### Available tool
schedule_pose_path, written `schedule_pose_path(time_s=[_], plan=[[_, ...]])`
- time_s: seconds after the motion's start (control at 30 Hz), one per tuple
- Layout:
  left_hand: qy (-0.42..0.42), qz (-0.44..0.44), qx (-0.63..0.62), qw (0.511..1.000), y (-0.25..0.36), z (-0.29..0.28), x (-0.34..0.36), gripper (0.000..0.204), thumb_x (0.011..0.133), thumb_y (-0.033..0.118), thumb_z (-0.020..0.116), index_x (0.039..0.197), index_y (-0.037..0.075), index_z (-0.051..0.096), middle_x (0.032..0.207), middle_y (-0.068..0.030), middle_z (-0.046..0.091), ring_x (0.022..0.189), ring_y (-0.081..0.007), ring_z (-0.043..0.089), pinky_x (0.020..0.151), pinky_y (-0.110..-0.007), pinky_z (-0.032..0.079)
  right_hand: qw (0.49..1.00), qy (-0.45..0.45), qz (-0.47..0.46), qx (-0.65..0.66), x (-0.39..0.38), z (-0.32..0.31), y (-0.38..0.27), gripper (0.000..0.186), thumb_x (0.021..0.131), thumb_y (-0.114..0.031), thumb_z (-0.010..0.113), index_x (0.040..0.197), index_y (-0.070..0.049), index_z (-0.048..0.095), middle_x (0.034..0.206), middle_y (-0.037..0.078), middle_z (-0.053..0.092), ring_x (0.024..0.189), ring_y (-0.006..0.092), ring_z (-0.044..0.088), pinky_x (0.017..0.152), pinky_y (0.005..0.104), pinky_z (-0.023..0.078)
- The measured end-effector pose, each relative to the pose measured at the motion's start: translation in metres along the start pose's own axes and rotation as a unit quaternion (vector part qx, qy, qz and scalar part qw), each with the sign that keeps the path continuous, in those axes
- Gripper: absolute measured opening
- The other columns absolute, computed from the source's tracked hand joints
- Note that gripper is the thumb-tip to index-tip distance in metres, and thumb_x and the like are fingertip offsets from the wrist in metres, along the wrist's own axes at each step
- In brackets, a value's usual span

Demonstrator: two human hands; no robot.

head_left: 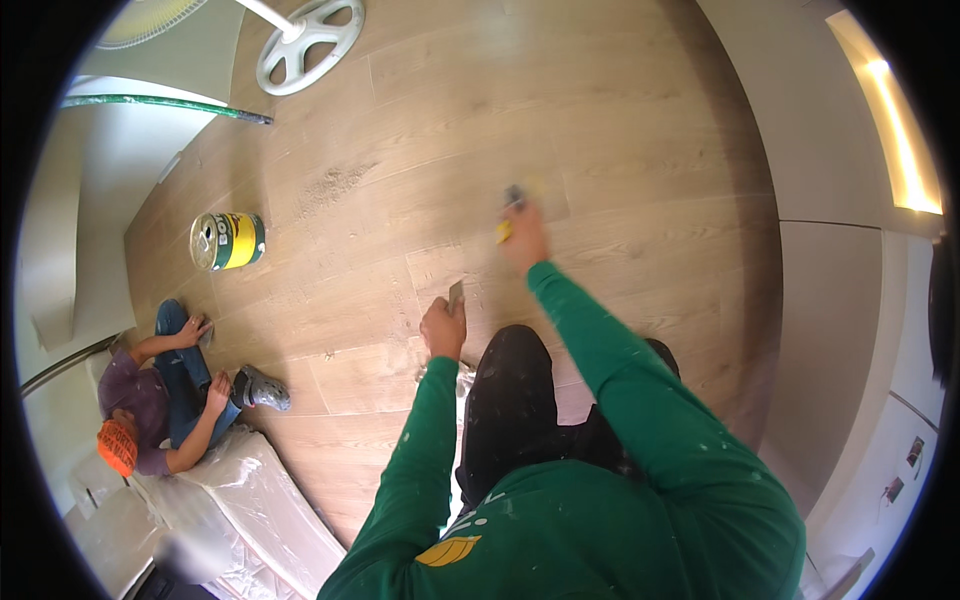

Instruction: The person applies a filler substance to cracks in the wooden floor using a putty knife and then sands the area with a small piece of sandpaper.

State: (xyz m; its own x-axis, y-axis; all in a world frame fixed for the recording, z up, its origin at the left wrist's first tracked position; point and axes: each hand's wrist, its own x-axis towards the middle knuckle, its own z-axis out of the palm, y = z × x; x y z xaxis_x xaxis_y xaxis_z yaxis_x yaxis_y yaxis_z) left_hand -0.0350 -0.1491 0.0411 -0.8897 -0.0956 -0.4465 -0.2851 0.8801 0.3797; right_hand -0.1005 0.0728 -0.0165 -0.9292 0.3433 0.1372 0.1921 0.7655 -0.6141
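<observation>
My left hand (444,326) is closed on a flat grey blade (456,294), like a scraper, just above the wood-look floor (380,230) and left of my knee. My right hand (524,236), farther forward and to the right, grips a yellow tool with a dark end (514,196); motion blur hides its exact shape. Pale flecks and a grainy patch of debris (335,182) mark the planks.
A green-and-yellow can (227,242) stands left. A co-worker (150,400) sits lower left by plastic-wrapped padding (255,480). A white fan stand (305,45) and green pole (170,104) are upper left. Pale panels (820,330) with a lit recess (885,120) line the right.
</observation>
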Motion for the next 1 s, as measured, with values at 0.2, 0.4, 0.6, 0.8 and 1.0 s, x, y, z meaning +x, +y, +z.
schedule_pose_path(time_s=[0.2, 0.4, 0.6, 0.8, 1.0], plan=[[0.101, -0.031, 0.015, 0.994, -0.081, -0.029, -0.027, 0.044, 0.102, 0.039, 0.052, 0.089, 0.001, 0.070, 0.093, -0.0263, 0.072, 0.088, -0.0464, 0.068, 0.077, -0.055, 0.052, 0.929, -0.226, -0.055, 0.288, -0.013, 0.001, -0.122, 0.017, 0.092, -0.010, 0.066, 0.109, -0.007, 0.065, 0.114, 0.020, 0.061, 0.107, 0.0421, 0.060, 0.094, 0.0460, 0.051], [0.204, -0.049, -0.082, 0.974, -0.121, -0.049, -0.029, 0.029, 0.092, 0.029, 0.065, 0.087, 0.003, 0.075, 0.077, -0.0218, 0.070, 0.071, -0.0419, 0.069, 0.065, -0.053, 0.053, 0.990, 0.036, 0.044, 0.126, -0.026, -0.086, -0.019, 0.024, 0.092, -0.012, 0.070, 0.114, -0.004, 0.066, 0.119, 0.021, 0.063, 0.112, 0.0403, 0.061, 0.097, 0.0443, 0.051], [0.159, -0.011, -0.139, 0.977, -0.044, -0.007, 0.002, 0.049, 0.100, 0.041, 0.052, 0.088, -0.001, 0.075, 0.084, -0.0277, 0.071, 0.080, -0.0472, 0.070, 0.074, -0.054, 0.054, 0.955, -0.116, 0.050, 0.270, -0.081, -0.102, -0.042, 0.026, 0.091, -0.015, 0.071, 0.113, -0.004, 0.066, 0.116, 0.018, 0.067, 0.110, 0.0385, 0.064, 0.097, 0.0418, 0.051], [0.187, 0.046, -0.195, 0.962, -0.042, -0.019, -0.013, 0.050, 0.102, 0.039, 0.048, 0.091, -0.002, 0.074, 0.090, -0.0291, 0.071, 0.087, -0.0490, 0.069, 0.079, -0.057, 0.052, 0.900, -0.197, -0.154, 0.357, -0.119, -0.122, -0.171, 0.022, 0.091, -0.007, 0.070, 0.112, -0.003, 0.065, 0.117, 0.018, 0.067, 0.111, 0.0355, 0.065, 0.098, 0.0380, 0.051], [0.191, -0.049, -0.129, 0.972, -0.073, -0.066, -0.040, 0.047, 0.101, 0.035, 0.051, 0.091, -0.004, 0.073, 0.088, -0.0304, 0.070, 0.086, -0.0488, 0.068, 0.078, -0.058, 0.051, 0.890, -0.232, -0.138, 0.367, -0.119, -0.099, -0.171, 0.025, 0.092, -0.009, 0.073, 0.116, -0.004, 0.065, 0.122, 0.017, 0.068, 0.115, 0.0358, 0.065, 0.099, 0.0412, 0.051]])
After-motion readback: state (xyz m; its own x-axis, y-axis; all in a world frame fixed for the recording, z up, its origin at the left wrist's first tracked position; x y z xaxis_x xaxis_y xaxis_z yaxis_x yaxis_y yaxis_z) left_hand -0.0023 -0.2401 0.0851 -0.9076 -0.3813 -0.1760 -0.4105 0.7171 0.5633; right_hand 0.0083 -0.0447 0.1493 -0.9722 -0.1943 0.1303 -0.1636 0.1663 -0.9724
